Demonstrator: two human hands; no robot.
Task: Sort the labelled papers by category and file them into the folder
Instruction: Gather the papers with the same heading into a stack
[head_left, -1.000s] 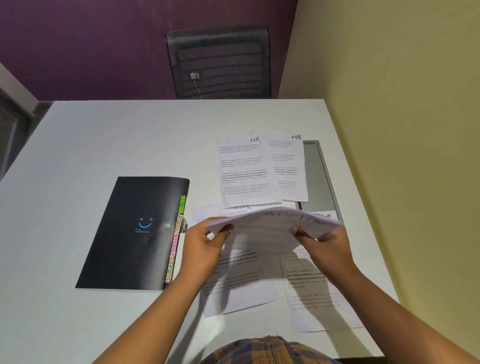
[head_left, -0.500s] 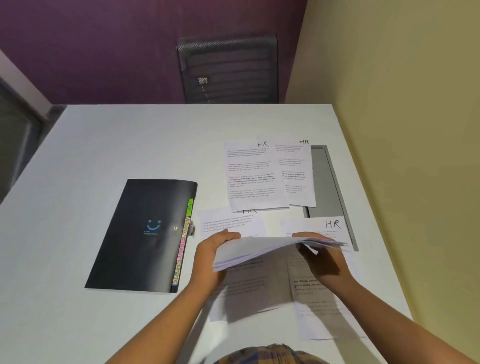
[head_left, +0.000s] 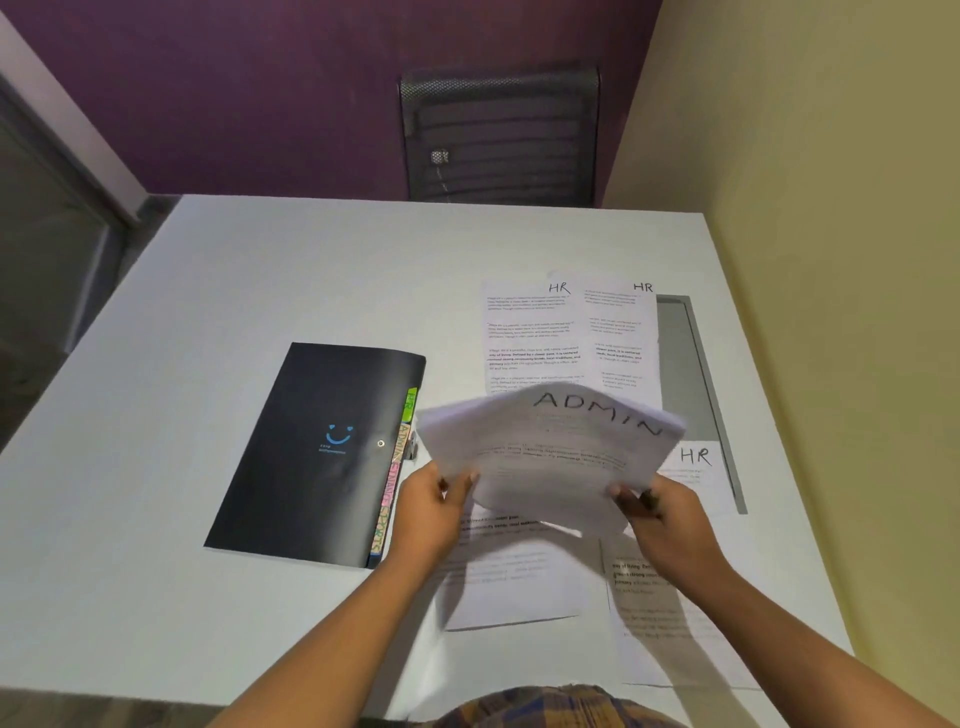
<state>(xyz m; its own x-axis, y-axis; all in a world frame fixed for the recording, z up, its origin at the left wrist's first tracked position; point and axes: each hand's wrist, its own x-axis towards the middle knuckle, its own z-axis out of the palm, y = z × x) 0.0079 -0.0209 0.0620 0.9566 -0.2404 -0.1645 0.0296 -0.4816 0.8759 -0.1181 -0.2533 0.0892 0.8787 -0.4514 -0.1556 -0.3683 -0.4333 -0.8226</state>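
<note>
We hold a loose stack of papers (head_left: 545, 457) above the near right part of the white surface (head_left: 208, 597), its top sheet marked ADMIN and tilted up toward us. Our left hand (head_left: 431, 514) pinches the stack's near left edge, fingers (head_left: 465, 480) closed over it, while our right hand (head_left: 670, 525) grips the near right edge the same way, so the sheets sag between the two. Sorting looks well under way but unfinished, in our judgement: two sheets marked HR (head_left: 571, 338) lie overlapped toward the far right of the surface, a third HR sheet (head_left: 696, 467) sits just beside our right hand, and at least two more printed pages (head_left: 514, 577) rest flat beneath the lifted stack, their labels hidden. The black folder (head_left: 317, 452) lies closed to the left of our hands, its coloured index tabs (head_left: 397, 467) facing the papers; nothing appears filed into it yet, and the stack in our grip has still to be separated by label.
</note>
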